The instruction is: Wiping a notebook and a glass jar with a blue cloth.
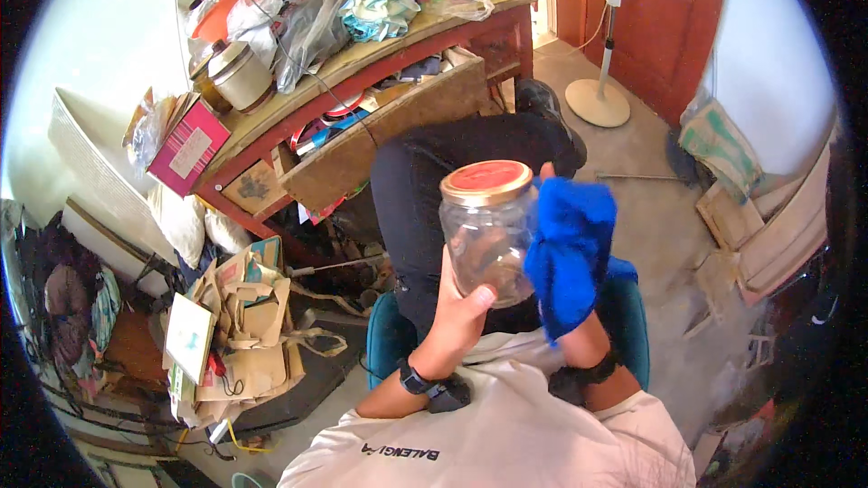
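Note:
A clear glass jar with a red and gold screw lid stands nearly upright above my lap. My left hand grips its lower side, the thumb lying across the front of the glass. Against the jar's right side hangs a bright blue cloth, slightly blurred. My right hand holds this cloth and is mostly covered by it; only a fingertip shows above. Through the glass the jar looks empty. Dark straps circle both of my wrists.
Ahead is a wooden desk with an open, cluttered drawer; bags and a ceramic jar crowd its top. Flattened cardboard is piled at left. A pedestal fan stands by the red door. Wooden boards lie at right.

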`<move>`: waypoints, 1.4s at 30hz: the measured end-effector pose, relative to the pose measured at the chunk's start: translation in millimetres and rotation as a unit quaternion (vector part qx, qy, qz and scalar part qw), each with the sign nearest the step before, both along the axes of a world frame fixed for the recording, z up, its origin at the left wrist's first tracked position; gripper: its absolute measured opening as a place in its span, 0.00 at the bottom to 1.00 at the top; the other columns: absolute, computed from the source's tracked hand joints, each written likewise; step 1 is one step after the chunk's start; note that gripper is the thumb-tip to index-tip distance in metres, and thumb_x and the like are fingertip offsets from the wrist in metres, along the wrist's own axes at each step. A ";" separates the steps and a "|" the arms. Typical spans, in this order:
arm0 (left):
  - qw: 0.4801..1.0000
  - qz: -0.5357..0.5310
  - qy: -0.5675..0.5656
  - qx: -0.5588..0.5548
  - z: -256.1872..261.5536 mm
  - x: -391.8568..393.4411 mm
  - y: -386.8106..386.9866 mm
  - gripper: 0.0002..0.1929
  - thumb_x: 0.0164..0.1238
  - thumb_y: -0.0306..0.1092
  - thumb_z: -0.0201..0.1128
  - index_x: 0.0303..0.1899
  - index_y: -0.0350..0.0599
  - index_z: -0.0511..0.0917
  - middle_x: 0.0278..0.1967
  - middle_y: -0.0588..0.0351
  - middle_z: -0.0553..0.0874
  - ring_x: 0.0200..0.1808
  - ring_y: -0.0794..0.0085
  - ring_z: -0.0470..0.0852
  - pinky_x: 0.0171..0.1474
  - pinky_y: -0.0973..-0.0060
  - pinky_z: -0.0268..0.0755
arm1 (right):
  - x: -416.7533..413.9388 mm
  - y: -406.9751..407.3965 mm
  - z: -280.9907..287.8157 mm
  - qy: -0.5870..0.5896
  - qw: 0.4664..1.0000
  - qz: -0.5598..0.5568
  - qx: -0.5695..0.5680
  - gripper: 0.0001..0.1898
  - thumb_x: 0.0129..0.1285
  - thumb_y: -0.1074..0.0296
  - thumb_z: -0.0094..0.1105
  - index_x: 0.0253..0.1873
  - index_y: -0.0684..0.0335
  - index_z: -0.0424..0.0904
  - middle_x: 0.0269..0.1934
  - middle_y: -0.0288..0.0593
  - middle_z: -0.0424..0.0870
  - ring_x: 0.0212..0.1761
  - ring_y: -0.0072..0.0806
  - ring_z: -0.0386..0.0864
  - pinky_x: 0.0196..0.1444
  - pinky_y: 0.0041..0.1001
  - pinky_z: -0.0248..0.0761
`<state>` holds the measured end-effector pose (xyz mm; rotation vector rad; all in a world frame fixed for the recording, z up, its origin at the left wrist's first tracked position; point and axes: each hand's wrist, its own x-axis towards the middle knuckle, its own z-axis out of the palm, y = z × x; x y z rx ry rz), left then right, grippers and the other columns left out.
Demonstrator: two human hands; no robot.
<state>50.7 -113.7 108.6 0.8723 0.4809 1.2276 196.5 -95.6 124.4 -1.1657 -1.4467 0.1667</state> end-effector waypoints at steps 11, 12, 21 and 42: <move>0.987 0.098 0.116 0.050 -3.7 -2.0 9.8 0.54 0.50 0.47 0.79 0.73 0.45 0.48 0.67 0.46 0.68 0.68 0.59 0.68 0.69 0.60 0.64 | -18.1 -20.1 27.0 0.196 0.932 0.236 -0.193 0.36 0.58 0.61 0.71 0.70 0.60 0.67 0.65 0.47 0.73 0.58 0.33 0.77 0.67 0.35 0.65; 0.993 0.074 0.077 0.049 -6.1 -3.5 8.6 0.54 0.49 0.48 0.79 0.72 0.45 0.49 0.66 0.46 0.68 0.68 0.59 0.69 0.69 0.60 0.64 | -13.2 -15.5 34.6 -0.046 0.993 0.094 0.061 0.34 0.63 0.66 0.65 0.73 0.63 0.62 0.60 0.42 0.76 0.53 0.27 0.78 0.61 0.29 0.71; 0.996 0.071 -0.047 0.019 0.8 -14.3 16.2 0.58 0.50 0.56 0.77 0.74 0.43 0.46 0.67 0.40 0.66 0.66 0.53 0.70 0.68 0.57 0.65 | -18.8 -19.5 -8.0 0.224 0.919 0.272 -0.178 0.37 0.63 0.68 0.64 0.74 0.65 0.58 0.65 0.47 0.74 0.59 0.34 0.79 0.60 0.27 0.71; 0.992 0.054 -0.107 0.045 18.6 -35.6 20.6 0.61 0.47 0.77 0.64 0.76 0.54 0.44 0.68 0.45 0.67 0.70 0.51 0.66 0.72 0.53 0.56 | -14.3 4.0 -48.8 0.572 0.728 0.377 -0.028 0.13 0.70 0.63 0.57 0.49 0.68 0.78 0.40 0.39 0.83 0.38 0.23 0.79 0.44 0.24 0.75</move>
